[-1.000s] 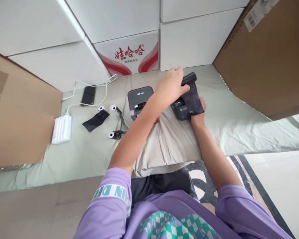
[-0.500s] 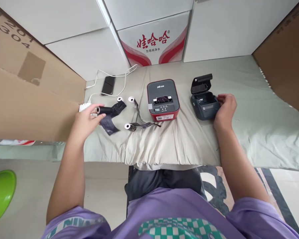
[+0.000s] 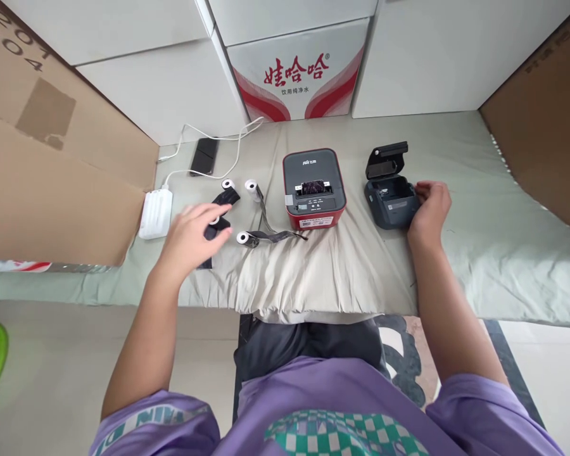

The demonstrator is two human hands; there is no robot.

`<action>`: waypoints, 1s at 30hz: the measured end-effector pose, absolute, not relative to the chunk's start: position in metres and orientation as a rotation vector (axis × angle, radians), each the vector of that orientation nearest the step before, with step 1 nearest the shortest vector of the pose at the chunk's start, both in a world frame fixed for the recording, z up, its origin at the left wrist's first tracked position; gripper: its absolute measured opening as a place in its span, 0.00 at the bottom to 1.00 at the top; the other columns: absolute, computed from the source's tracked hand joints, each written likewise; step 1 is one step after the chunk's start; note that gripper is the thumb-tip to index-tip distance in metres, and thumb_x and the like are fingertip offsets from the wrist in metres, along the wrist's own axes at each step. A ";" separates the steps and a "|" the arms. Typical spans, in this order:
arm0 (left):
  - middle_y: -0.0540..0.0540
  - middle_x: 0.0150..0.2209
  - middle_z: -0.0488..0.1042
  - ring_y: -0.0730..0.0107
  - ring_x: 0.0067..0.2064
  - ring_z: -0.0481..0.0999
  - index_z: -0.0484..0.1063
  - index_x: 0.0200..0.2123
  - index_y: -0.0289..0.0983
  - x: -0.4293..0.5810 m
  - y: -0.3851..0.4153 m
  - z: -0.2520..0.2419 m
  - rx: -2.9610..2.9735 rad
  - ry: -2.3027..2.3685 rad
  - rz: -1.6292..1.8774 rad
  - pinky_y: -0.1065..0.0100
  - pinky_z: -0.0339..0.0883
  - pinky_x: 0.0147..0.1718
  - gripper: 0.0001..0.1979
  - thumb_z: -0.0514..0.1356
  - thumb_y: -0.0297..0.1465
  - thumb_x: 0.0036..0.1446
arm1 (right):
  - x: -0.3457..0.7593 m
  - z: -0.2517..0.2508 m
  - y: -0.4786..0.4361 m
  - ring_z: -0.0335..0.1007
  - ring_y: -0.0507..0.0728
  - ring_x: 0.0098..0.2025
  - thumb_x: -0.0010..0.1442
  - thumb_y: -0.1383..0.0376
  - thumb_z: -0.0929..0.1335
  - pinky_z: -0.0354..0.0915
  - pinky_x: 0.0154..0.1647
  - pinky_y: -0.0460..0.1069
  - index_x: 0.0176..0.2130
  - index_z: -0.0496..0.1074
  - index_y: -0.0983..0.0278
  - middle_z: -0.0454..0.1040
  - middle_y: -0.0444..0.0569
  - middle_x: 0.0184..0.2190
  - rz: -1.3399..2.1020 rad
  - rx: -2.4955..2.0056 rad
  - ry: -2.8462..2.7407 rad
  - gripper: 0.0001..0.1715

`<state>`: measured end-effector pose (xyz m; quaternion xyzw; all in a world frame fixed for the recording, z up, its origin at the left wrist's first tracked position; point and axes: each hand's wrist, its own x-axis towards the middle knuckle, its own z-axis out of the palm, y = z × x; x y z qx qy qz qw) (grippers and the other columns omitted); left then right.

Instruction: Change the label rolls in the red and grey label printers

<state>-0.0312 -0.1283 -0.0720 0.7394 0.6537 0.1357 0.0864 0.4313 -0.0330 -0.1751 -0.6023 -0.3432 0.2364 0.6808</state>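
My left hand (image 3: pixel 194 234) is over the left part of the cloth, thumb and fingers apart, with a black paper roll (image 3: pixel 216 224) standing on end in the gap between them. Three more rolls lie close by: a roll at the back (image 3: pixel 228 185), a white-ended roll (image 3: pixel 251 186) and a front roll (image 3: pixel 244 238) with a dark strip pulled out to the right. My right hand (image 3: pixel 430 212) is curled against the right side of a small dark portable printer (image 3: pixel 393 206), whose lid is up and paper bay shows. Between both hands stands a red and black label printer (image 3: pixel 313 190).
A white power adapter (image 3: pixel 156 214) with a cable sits left, near a black phone (image 3: pixel 204 156). Cardboard boxes (image 3: pixel 76 171) wall off the left, and another carton (image 3: pixel 546 120) the right. White cartons (image 3: pixel 299 76) stand behind. The cloth's front edge (image 3: pixel 313 311) lies before me.
My left hand has moved right and let go of the black roll, which now stands upright on the cloth. The adapter has come into full view. My right hand stays at the portable printer.
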 end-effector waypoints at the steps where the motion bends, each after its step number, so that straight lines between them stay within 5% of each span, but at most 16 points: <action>1: 0.45 0.57 0.79 0.44 0.57 0.76 0.77 0.61 0.52 -0.022 -0.132 -0.072 2.199 1.909 0.333 0.51 0.66 0.60 0.25 0.61 0.46 0.61 | 0.432 -0.175 -0.033 0.72 0.52 0.40 0.71 0.70 0.57 0.67 0.50 0.50 0.34 0.71 0.64 0.73 0.47 0.34 0.532 -1.345 -0.769 0.18; 4: 0.45 0.45 0.83 0.47 0.43 0.79 0.81 0.53 0.52 -0.006 -0.136 -0.082 2.110 1.831 0.190 0.55 0.70 0.46 0.19 0.63 0.45 0.60 | 0.432 -0.177 -0.033 0.72 0.52 0.40 0.71 0.69 0.57 0.66 0.50 0.51 0.34 0.71 0.64 0.73 0.47 0.34 0.530 -1.339 -0.773 0.18; 7: 0.47 0.36 0.81 0.55 0.34 0.77 0.82 0.46 0.50 -0.003 -0.135 -0.092 1.864 1.708 0.522 0.60 0.68 0.36 0.15 0.67 0.45 0.57 | 0.433 -0.178 -0.033 0.72 0.53 0.40 0.71 0.68 0.58 0.66 0.50 0.50 0.35 0.71 0.64 0.73 0.48 0.35 0.536 -1.334 -0.788 0.17; 12: 0.48 0.34 0.78 0.62 0.34 0.76 0.79 0.34 0.44 0.017 -0.134 -0.098 1.247 1.171 1.061 0.62 0.72 0.34 0.14 0.73 0.45 0.49 | 0.432 -0.174 -0.034 0.72 0.52 0.41 0.70 0.69 0.58 0.66 0.50 0.50 0.36 0.70 0.63 0.72 0.47 0.35 0.561 -1.365 -0.789 0.15; 16: 0.47 0.42 0.81 0.58 0.41 0.81 0.76 0.36 0.43 0.059 -0.130 -0.101 0.974 0.889 1.053 0.57 0.76 0.41 0.15 0.71 0.46 0.53 | 0.432 -0.173 -0.033 0.73 0.53 0.41 0.71 0.68 0.58 0.68 0.51 0.51 0.36 0.71 0.63 0.73 0.46 0.34 0.564 -1.385 -0.774 0.16; 20: 0.51 0.29 0.74 0.69 0.25 0.71 0.71 0.40 0.42 0.108 -0.116 -0.097 0.941 0.717 0.833 0.66 0.67 0.25 0.19 0.69 0.48 0.54 | 0.434 -0.175 -0.033 0.75 0.54 0.41 0.72 0.61 0.59 0.70 0.51 0.54 0.36 0.71 0.61 0.74 0.45 0.34 0.561 -1.401 -0.775 0.16; 24: 0.52 0.33 0.73 0.70 0.33 0.73 0.68 0.40 0.41 0.164 -0.096 -0.084 1.366 0.722 0.744 0.69 0.66 0.32 0.21 0.74 0.37 0.48 | 0.435 -0.178 -0.032 0.75 0.55 0.41 0.73 0.56 0.61 0.71 0.51 0.54 0.38 0.70 0.60 0.75 0.45 0.35 0.600 -1.387 -0.762 0.15; 28: 0.48 0.40 0.78 0.64 0.42 0.78 0.71 0.39 0.39 0.226 -0.071 -0.078 1.812 0.919 0.787 0.66 0.69 0.44 0.08 0.67 0.30 0.58 | 0.437 -0.179 -0.031 0.75 0.55 0.41 0.71 0.55 0.61 0.71 0.50 0.53 0.39 0.69 0.59 0.75 0.45 0.35 0.635 -1.371 -0.759 0.15; 30: 0.45 0.47 0.81 0.60 0.48 0.80 0.75 0.46 0.39 0.254 -0.055 -0.082 1.914 1.022 0.769 0.64 0.70 0.49 0.10 0.66 0.29 0.61 | 0.440 -0.180 -0.030 0.75 0.55 0.39 0.70 0.52 0.61 0.71 0.48 0.53 0.39 0.69 0.59 0.74 0.44 0.35 0.663 -1.365 -0.735 0.15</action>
